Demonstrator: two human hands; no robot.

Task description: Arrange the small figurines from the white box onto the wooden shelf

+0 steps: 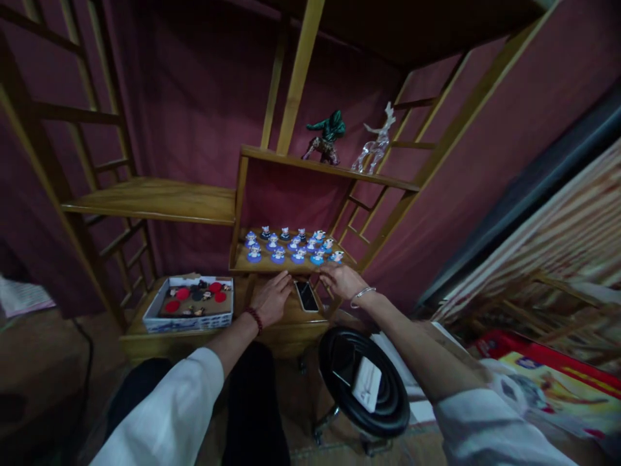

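Note:
Small cartoon figurines on round bases [278, 254] stand in rows on a low wooden shelf [272, 266]. Most bases are purple or blue, and the back ones look dark. My left hand [272, 299] is by the shelf's front edge, open, with its fingers stretched forward and nothing visible in them. Close to the right end of that edge is my right hand [343, 281], just below a blue-based figurine [336, 257]. Its fingers point left, loosely bent and apart, with no object visible in them. Between my hands a phone [306, 296] lies on the lower wooden surface.
To the left, an open cardboard box [188, 321] holds red and dark discs and small figures. A green-clad figure [330, 133] and a clear deer figurine [376, 142] stand on the upper shelf. A black round stool [334, 346] carries a white item [367, 384].

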